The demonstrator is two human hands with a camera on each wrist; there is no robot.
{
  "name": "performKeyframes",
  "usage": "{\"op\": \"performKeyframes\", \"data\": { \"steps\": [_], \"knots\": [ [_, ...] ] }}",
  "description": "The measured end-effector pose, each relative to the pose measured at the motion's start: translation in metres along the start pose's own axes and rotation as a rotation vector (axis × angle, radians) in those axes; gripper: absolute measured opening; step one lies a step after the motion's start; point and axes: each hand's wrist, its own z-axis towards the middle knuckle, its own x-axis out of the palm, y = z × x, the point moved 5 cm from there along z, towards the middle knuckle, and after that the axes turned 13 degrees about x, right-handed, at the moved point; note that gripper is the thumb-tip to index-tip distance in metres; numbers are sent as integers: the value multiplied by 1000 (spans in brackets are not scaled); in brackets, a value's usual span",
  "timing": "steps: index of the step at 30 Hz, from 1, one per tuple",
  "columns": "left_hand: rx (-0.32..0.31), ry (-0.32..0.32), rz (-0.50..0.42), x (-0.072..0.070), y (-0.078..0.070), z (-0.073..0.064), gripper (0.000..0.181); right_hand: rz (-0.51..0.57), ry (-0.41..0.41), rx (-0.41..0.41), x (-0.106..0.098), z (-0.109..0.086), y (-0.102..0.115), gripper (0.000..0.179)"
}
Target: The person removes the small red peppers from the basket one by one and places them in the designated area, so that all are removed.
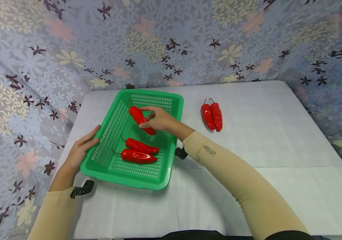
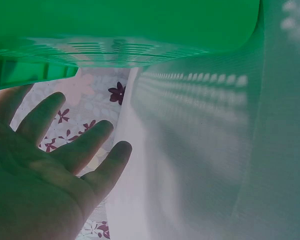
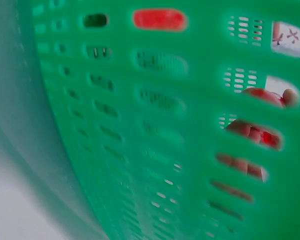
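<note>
My right hand (image 1: 158,119) pinches a red chili pepper (image 1: 137,115) over the inside of a green slotted plastic basket (image 1: 125,182). The thumb sits near the pepper's lower end, with the fingers along its far side. Two more red peppers (image 1: 139,156) lie side by side on the basket floor, stems to the left. At the basket's left rim is my left hand (image 1: 79,151), fingers extended against the edge. From the left wrist, that hand (image 2: 50,165) shows spread fingers below the rim. Through the slots in the right wrist view, parts of the right hand (image 3: 235,186) appear.
Right of the basket, two red peppers (image 1: 212,116) lie together on the white-covered table (image 1: 264,140). Flowered cloth (image 1: 189,40) rises behind the table and along its sides. Black wrist mounts (image 1: 82,189) stick out beside both forearms.
</note>
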Motion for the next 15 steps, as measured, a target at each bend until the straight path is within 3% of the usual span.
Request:
{"op": "performKeyframes", "data": {
  "steps": [15],
  "knots": [
    [-39,-10,-1,0,3,1,56,236,32,42,-53,-21,-1,63]
  ]
}}
